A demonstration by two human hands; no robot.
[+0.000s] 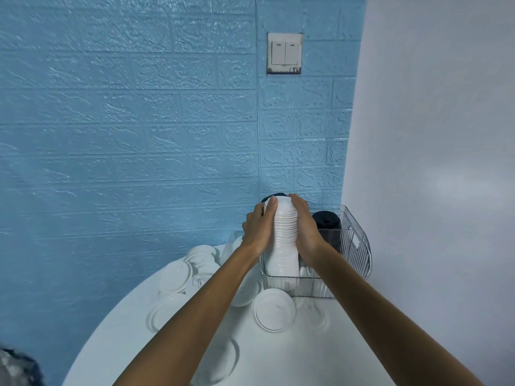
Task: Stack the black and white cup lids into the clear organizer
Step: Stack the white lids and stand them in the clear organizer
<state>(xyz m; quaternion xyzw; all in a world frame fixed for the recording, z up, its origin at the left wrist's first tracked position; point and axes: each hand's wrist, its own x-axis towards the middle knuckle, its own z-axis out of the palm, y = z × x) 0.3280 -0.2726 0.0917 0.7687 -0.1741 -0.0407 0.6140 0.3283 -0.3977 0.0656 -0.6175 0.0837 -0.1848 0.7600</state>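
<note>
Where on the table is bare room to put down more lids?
Bare: the table right of the right forearm, before the organizer. Crowded: loose white lids between and left of the forearms.

Round white table [320, 358]: clear organizer [359, 252], loose white lids [274, 309].

A blue brick-textured wall [125, 121] carried a white double light switch [284, 53]; a plain white wall [446, 135] met it beside a round white table [125, 330].
</note>
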